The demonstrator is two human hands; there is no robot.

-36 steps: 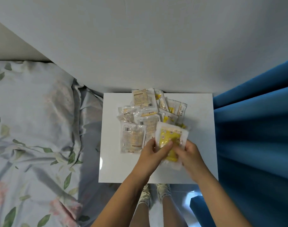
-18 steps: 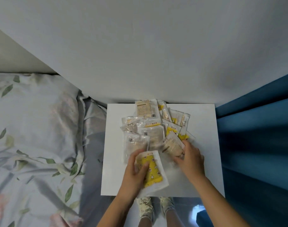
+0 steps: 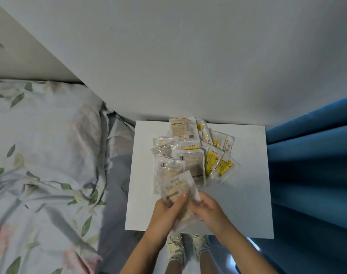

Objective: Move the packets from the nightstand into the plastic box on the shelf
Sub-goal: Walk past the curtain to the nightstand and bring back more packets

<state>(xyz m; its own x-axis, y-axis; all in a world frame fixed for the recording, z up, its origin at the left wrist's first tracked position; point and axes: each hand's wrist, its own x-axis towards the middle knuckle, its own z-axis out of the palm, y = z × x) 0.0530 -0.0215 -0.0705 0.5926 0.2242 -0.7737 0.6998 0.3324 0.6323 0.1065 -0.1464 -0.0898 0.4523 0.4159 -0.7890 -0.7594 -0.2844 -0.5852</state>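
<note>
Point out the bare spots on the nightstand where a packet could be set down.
On the nightstand, the right strip beside the blue curtain is bare, as is the left edge by the bedding. The back middle is crowded with the packet pile; both hands fill the front middle.

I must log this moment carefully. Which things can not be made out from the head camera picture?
- Plastic box and shelf: outside the head view.
- Held packets: blurred by motion, partly covered by the left hand and right hand; their count is unclear.
- Pile of packets on the nightstand: they overlap, lower ones hidden; print too small.
</note>
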